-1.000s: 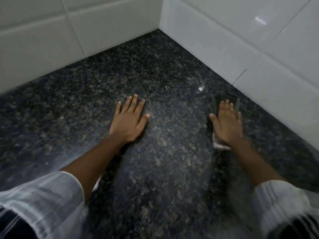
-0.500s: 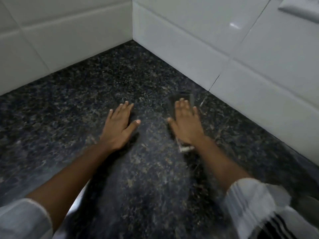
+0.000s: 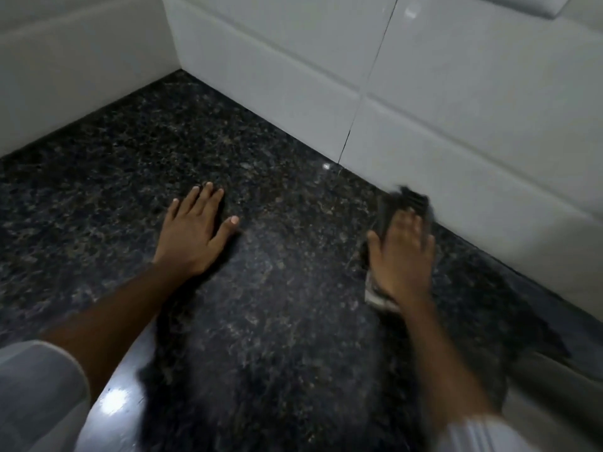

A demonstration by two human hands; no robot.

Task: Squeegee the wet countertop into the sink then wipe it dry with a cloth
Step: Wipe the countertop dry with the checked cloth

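The dark speckled granite countertop (image 3: 277,249) fills the view and runs into a tiled corner. My left hand (image 3: 192,236) lies flat on the stone left of centre, fingers spread, holding nothing. My right hand (image 3: 403,259) presses a dark folded cloth (image 3: 406,202) onto the counter close to the right wall; the cloth shows past my fingertips and a paler edge shows under my wrist. The right hand is blurred by motion. No squeegee or sink is in view.
White tiled walls (image 3: 326,93) meet in a corner at the top left of centre and border the counter at the back and right. A glossy pale surface (image 3: 111,399) reflects light at the bottom left. My white sleeves frame the bottom edge.
My right hand with the cloth swept left toward my left hand, then back right toward the wall. The left hand stayed flat in place. The camera shifted.
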